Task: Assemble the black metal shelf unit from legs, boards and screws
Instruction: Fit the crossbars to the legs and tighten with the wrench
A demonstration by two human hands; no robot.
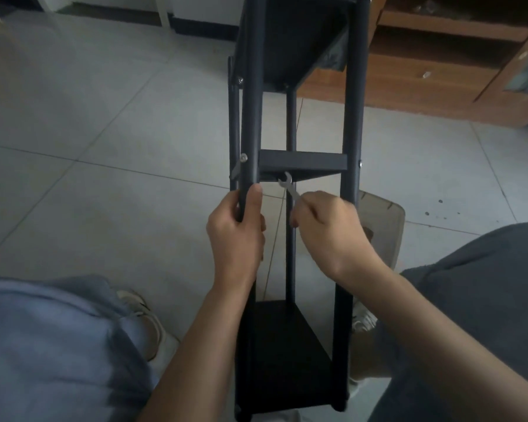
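The black metal shelf unit [352, 117] lies tilted between my knees, its legs running away from me. My left hand [237, 229] grips the near left leg [252, 123] just below the middle board [302, 159]. My right hand [326, 226] pinches a small silver wrench [288, 185], whose open jaw sits under the middle board's left end. A silver screw head [243, 157] shows on the left leg beside that board, and another [360, 163] on the right leg. A lower board [284, 354] lies near my lap and an upper board [299, 35] at the far end.
Pale floor tiles [104, 123] surround the unit. A wooden cabinet [439, 71] with drawers stands at the back right. My knees and light shoes [147, 312] flank the frame, and a brown cardboard piece [381, 226] lies under the right side.
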